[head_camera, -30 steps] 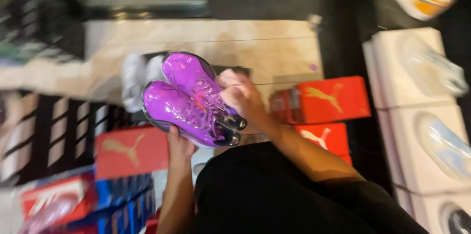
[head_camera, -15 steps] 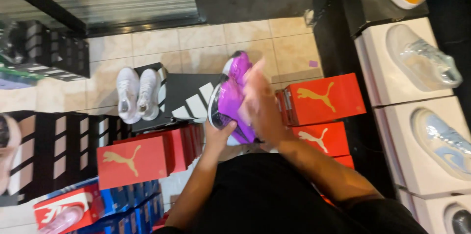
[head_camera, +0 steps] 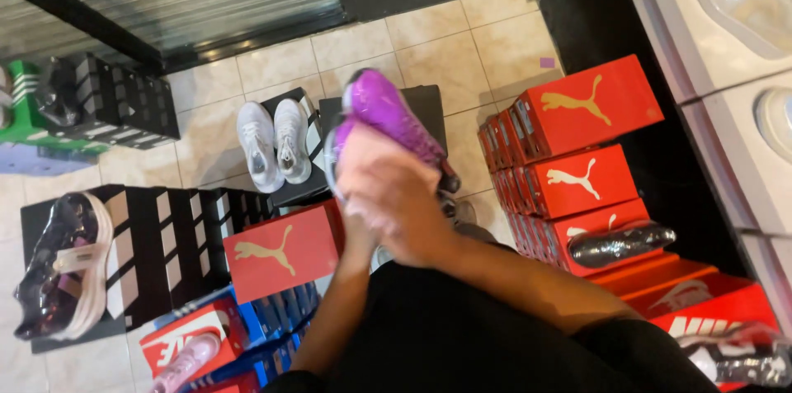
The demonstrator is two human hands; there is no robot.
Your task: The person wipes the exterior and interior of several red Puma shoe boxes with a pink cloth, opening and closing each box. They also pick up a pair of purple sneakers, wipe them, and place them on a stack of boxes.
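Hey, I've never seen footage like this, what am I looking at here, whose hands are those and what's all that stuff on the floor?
There is no machine here. A camera worn on a person's head looks down at their own two bare hands. The right hand covers a purple shoe and has a grip on it; the left hand sits mostly hidden beneath, so its hold is unclear. Below is a tiled floor with stacked red shoe boxes, black-and-white striped boxes and a pair of white shoes resting on a box.
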